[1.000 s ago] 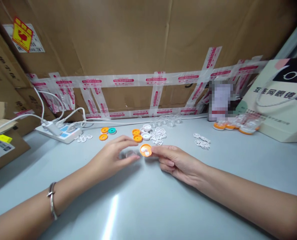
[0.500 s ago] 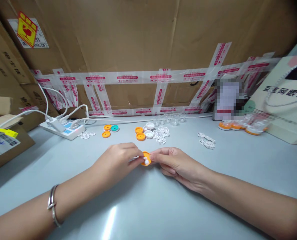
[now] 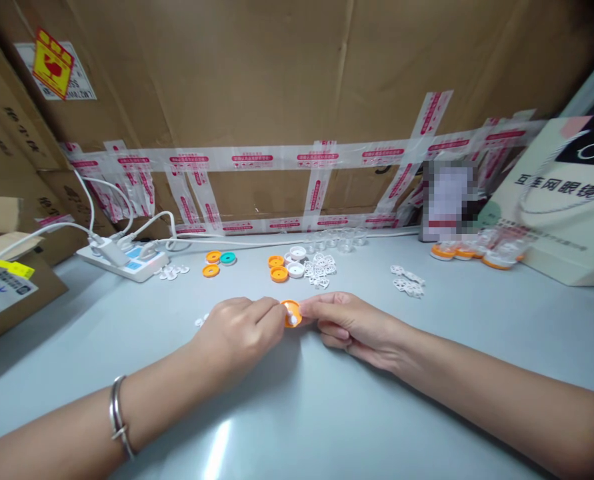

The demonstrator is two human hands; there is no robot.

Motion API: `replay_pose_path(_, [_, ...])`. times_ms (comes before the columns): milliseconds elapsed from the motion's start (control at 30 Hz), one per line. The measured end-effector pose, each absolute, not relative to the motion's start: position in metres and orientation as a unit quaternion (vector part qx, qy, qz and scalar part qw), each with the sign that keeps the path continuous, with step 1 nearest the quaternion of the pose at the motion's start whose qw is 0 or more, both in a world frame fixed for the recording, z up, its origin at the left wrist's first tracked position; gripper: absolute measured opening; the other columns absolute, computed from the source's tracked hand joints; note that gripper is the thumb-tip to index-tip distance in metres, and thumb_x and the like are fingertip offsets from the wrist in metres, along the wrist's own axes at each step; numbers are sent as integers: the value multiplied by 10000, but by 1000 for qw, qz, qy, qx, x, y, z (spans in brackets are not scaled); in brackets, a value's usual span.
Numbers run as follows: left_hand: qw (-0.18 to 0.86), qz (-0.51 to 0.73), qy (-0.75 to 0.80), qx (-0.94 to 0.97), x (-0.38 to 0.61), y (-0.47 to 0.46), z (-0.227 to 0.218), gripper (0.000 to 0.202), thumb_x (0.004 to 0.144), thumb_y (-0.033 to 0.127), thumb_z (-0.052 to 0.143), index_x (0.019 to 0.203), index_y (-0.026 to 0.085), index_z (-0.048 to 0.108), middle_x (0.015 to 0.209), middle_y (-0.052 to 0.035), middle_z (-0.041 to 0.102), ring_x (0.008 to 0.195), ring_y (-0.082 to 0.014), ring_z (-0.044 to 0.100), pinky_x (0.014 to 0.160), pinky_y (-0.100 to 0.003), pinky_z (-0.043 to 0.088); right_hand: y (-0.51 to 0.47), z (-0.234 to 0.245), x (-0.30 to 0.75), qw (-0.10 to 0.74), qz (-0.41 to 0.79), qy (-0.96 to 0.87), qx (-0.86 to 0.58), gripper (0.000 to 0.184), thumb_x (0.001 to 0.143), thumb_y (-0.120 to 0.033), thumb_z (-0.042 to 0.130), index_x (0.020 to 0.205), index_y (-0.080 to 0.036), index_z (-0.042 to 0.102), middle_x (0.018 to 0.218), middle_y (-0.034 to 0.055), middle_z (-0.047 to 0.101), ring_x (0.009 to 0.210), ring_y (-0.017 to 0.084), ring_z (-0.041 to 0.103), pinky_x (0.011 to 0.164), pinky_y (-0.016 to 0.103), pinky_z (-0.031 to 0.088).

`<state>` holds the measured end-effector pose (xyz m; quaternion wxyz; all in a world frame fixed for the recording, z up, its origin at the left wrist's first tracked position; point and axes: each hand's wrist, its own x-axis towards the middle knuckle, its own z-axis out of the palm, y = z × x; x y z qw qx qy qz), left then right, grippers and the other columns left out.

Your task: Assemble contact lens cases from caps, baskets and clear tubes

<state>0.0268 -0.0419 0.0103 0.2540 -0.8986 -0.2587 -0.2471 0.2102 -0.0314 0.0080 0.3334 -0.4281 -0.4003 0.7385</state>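
Observation:
A round orange plastic cap [image 3: 293, 305], tilted with its hollow side showing, is held above the table between my hands. My right hand [image 3: 359, 325] pinches its right rim between thumb and fingers. Inside the cap sits a small white plastic piece [image 3: 293, 320]. At the cap's left side my left hand [image 3: 249, 328] is closed, its fingertips at the white piece and partly hidden by the back of the hand. A few small white parts [image 3: 201, 321] lie on the table, just beyond my left hand.
Behind my hands are orange and white caps [image 3: 279, 274], white lattice pieces [image 3: 321, 268] and clear cups [image 3: 345, 243]. A teal cap [image 3: 227, 258] and a power strip [image 3: 127, 260] are left. Orange-based clear pieces [image 3: 499, 257] stand by a paper bag [image 3: 551, 220] at right.
My left hand has turned, with its back now more toward me and covering more of its fingertips. The cap stays in my right hand, slightly shifted. The view has shifted slightly.

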Motion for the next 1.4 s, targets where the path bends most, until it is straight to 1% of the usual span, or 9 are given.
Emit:
replay_pose_path(200, [255, -285, -218, -898, 24, -36, 16, 167, 834, 87, 459, 763, 138, 602, 681, -26, 694, 514, -118, 609, 444, -220, 438, -31, 8, 212, 326, 745, -408, -415, 66, 680, -142, 632, 631, -98, 630, 578, -26, 574, 340, -26, 189, 365, 182, 122])
replay_pose_path(333, [235, -280, -182, -913, 22, -31, 18, 166, 836, 73, 456, 796, 131, 606, 754, -36, 716, 577, -125, 644, 463, -220, 467, -31, 8, 212, 325, 744, -407, -418, 67, 663, -140, 648, 616, -101, 619, 581, -28, 561, 355, -20, 174, 366, 190, 118])
replay_pose_path(533, [177, -283, -208, -919, 21, -28, 16, 199, 832, 71, 460, 858, 159, 637, 851, -36, 725, 698, -138, 675, 555, -226, 519, -30, 5, 215, 330, 749, -406, -407, 70, 647, -163, 665, 624, -112, 621, 551, -51, 486, 382, -9, 160, 372, 196, 112])
replay_pose_path(667, [115, -284, -220, -926, 19, -26, 14, 194, 835, 101, 488, 919, 169, 649, 904, -50, 716, 784, -150, 670, 625, -241, 536, -30, 2, 217, 337, 748, -404, -405, 91, 660, -176, 651, 598, -123, 609, 454, -88, 346, 393, 10, 140, 375, 205, 113])
replay_pose_path(767, [75, -272, -230, -932, 18, -25, 15, 210, 840, 107, 482, 947, 172, 651, 929, -65, 707, 831, -156, 656, 668, -257, 538, -29, 1, 217, 340, 750, -399, -404, 81, 650, -175, 655, 604, -123, 613, 448, -91, 336, 398, 12, 134, 379, 207, 113])
replay_pose_path(867, [89, -261, -221, -936, 17, -24, 18, 204, 837, 116, 495, 956, 171, 651, 961, -78, 698, 891, -179, 644, 700, -284, 539, -28, 2, 216, 345, 752, -392, -403, 89, 637, -166, 660, 581, -123, 605, 427, -98, 320, 393, 11, 135, 380, 206, 117])
replay_pose_path(1000, [101, -258, -204, -939, 18, -25, 21, 187, 826, 125, 518, 947, 165, 656, 968, -80, 700, 904, -200, 646, 724, -324, 536, -29, 3, 214, 351, 745, -396, -407, 82, 631, -147, 651, 570, -116, 605, 463, -76, 412, 381, 1, 156, 376, 206, 114])
replay_pose_path(1233, [-62, -314, -268, -909, 21, -29, 23, 183, 833, 145, 519, 951, 181, 654, 924, -58, 714, 854, -155, 660, 755, -294, 536, -30, 4, 215, 337, 742, -410, -409, 55, 649, -147, 650, 620, -104, 629, 522, -60, 476, 369, -11, 163, 376, 208, 112])
replay_pose_path(1400, [36, -322, -227, -918, 17, -30, 22, 159, 809, 152, 555, 939, 186, 640, 875, -55, 705, 816, -158, 642, 723, -305, 496, -29, 6, 216, 344, 741, -398, -418, 82, 642, -171, 669, 615, -109, 623, 530, -51, 503, 368, -14, 161, 371, 207, 106])
